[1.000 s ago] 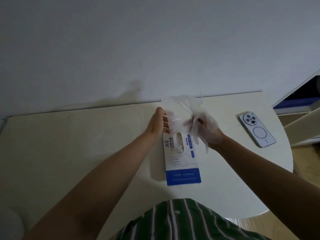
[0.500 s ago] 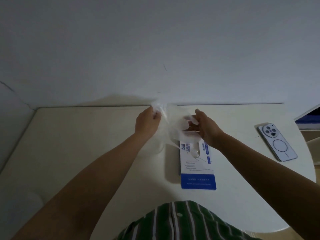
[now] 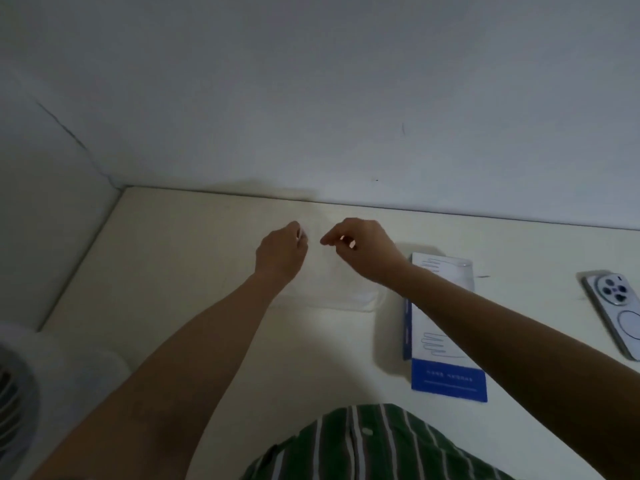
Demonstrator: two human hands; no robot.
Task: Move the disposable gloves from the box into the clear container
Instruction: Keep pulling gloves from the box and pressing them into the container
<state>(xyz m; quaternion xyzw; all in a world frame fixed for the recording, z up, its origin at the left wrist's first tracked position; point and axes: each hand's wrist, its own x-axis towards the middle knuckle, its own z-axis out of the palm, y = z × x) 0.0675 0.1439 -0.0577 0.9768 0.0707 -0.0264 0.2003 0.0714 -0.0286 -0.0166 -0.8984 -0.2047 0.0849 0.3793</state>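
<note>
1. A disposable glove (image 3: 323, 271), a thin clear film that is barely showing against the pale surface, is hanging low over the table (image 3: 173, 271) between the two hands, left of the box.
2. The left hand (image 3: 280, 252) is curling its fingers and pinching a whitish edge of the film at its upper left.
3. The right hand (image 3: 365, 252) is pressing thumb and forefinger together on the film's upper right, with the other fingers bending loosely.
4. Beneath the wrists a pale outline (image 3: 367, 300) with a rounded corner is showing on the table; I cannot tell whether it is the clear container's edge or part of the glove.
5. The blue and white box (image 3: 448, 377) is lying flat just right of the hands, with the right forearm crossing over it.
6. A phone (image 3: 620, 317) is lying camera side up further right, well apart from the box.
7. A white round grilled object (image 3: 15, 393) is sitting at the lower left edge.
8. A green striped shirt (image 3: 363, 448) is filling the bottom of the view.
</note>
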